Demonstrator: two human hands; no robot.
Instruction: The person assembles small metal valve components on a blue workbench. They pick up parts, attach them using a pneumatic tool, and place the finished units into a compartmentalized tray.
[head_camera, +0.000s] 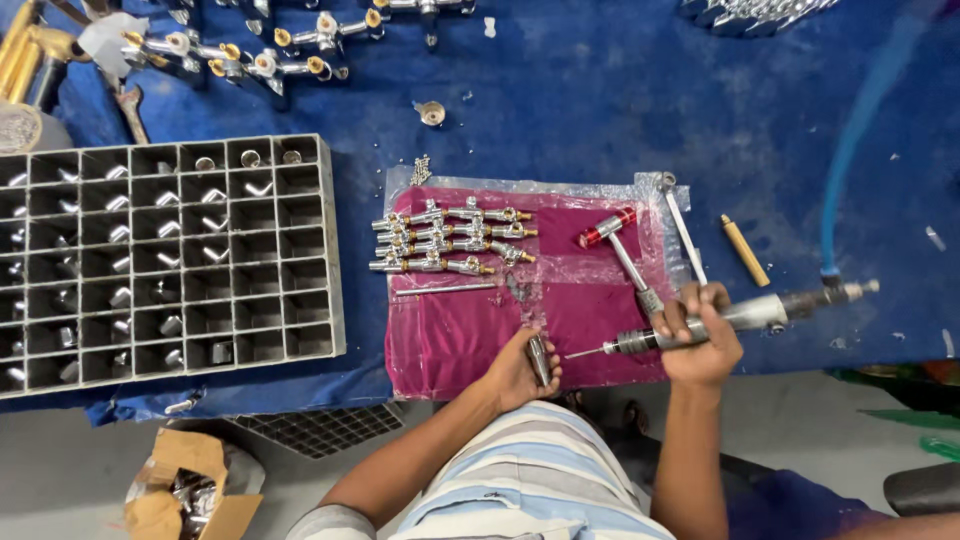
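My right hand grips a slim metal air-powered screwdriver, held level with its thin bit pointing left toward my left hand. My left hand is closed on a small silver metal fitting at the near edge of a magenta cloth. On the cloth's far left lie several chrome tap valves with brass ends in a neat stack, with a thin metal rod just below them.
A grey compartment tray with chrome parts stands at the left on the blue table cover. A red-handled tool, a wrench and a wooden-handled tool lie near the cloth. More valves lie at the back. A cardboard box sits on the floor.
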